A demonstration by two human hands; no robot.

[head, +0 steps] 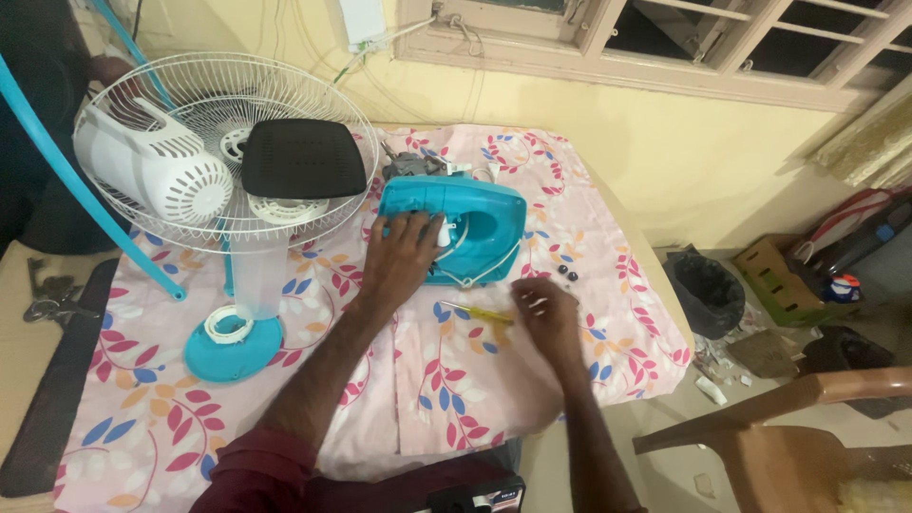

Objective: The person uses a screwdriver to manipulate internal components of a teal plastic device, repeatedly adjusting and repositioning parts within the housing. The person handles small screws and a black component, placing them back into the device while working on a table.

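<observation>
A turquoise appliance housing (484,223) lies on the floral cloth (570,323), with white wires looping out of it. My left hand (404,256) rests on its near left side, fingers on a small white part. My right hand (543,309) hovers over the cloth just right of a yellow-handled screwdriver (475,313), fingers curled; whether it pinches something small is unclear. Two small dark knobs (566,273) lie just beyond the right hand.
A white fan grille (123,95) holds a white motor cover (152,166) and a black box (302,157) at the back left. A turquoise fan base (228,347), a dark bin (708,290), a wooden chair (788,427) and floor clutter are nearby.
</observation>
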